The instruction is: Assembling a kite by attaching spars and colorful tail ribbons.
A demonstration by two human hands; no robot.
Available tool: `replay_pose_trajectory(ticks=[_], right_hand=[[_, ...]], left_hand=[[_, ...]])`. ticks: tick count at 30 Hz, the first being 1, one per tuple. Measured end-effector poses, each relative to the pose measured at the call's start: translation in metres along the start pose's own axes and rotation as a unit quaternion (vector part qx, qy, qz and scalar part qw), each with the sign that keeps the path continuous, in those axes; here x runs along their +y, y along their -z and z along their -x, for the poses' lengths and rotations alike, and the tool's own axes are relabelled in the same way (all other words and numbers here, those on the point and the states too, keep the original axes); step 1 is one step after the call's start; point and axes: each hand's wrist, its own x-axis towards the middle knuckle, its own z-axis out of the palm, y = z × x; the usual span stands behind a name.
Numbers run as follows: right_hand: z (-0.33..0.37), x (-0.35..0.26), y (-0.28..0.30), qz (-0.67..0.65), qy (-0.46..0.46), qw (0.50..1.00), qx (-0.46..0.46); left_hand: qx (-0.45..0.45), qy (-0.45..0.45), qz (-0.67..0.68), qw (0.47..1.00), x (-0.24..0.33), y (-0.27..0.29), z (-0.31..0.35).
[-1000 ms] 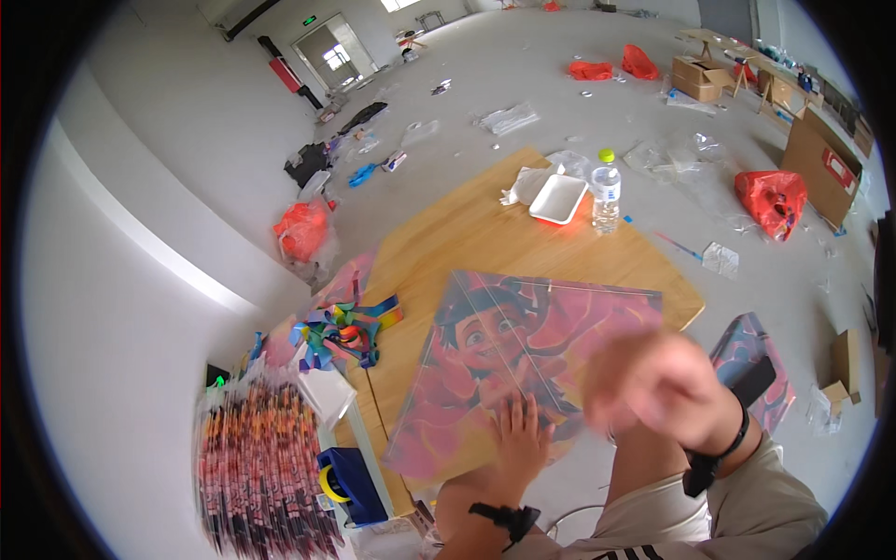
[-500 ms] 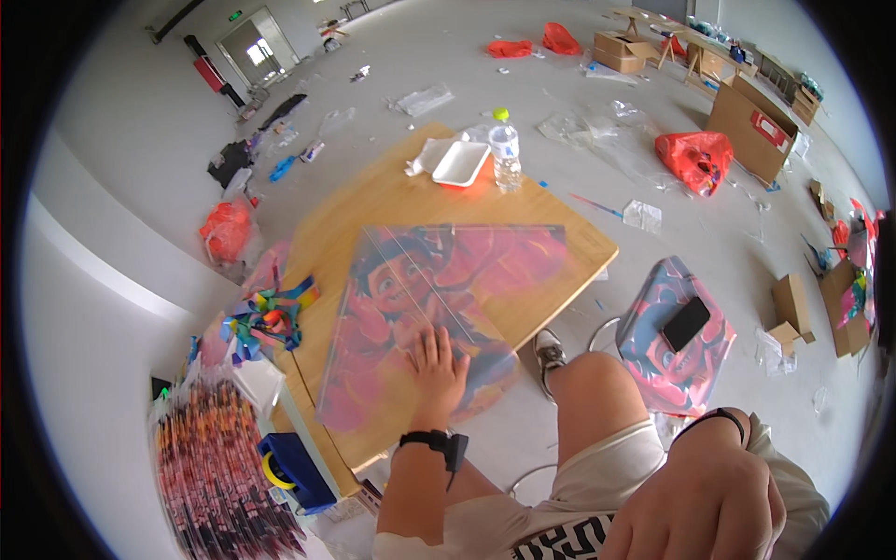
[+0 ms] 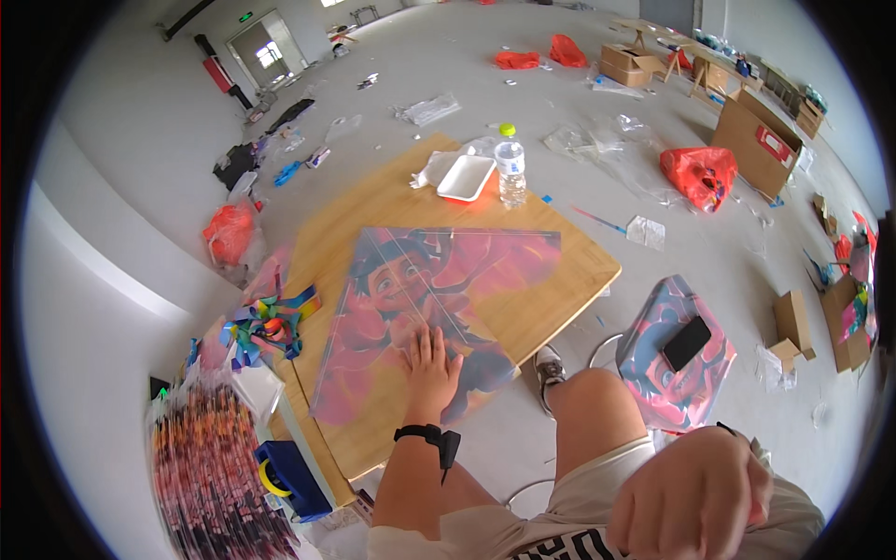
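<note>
One hand rests on the printed sheet.

White walls surround a smooth grey floor — at the far left, a bright window glows through a doorway near a lit green sign. A light wooden counter stands close by — a trestle table far right.

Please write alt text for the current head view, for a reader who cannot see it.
A person's left hand rests open on a translucent cartoon-printed sheet on a wooden table; the right hand is near the camera at lower right. A white tray and a capped bottle stand toward the table's far end.
</note>
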Motion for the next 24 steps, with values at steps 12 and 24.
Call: replay_pose_trajectory(ticks=[12, 24], right_hand=[[0.197, 0.065, 0.064, 0.203, -0.282, 0.768, 0.537], [0.255, 0.091, 0.099, -0.076, -0.200, 0.762, 0.611]], left_hand=[[0.033, 0.009, -0.001, 0.999, -0.010, 0.001, -0.027], [0.066, 0.001, 0.002, 0.998, -0.026, -0.004, -0.045]])
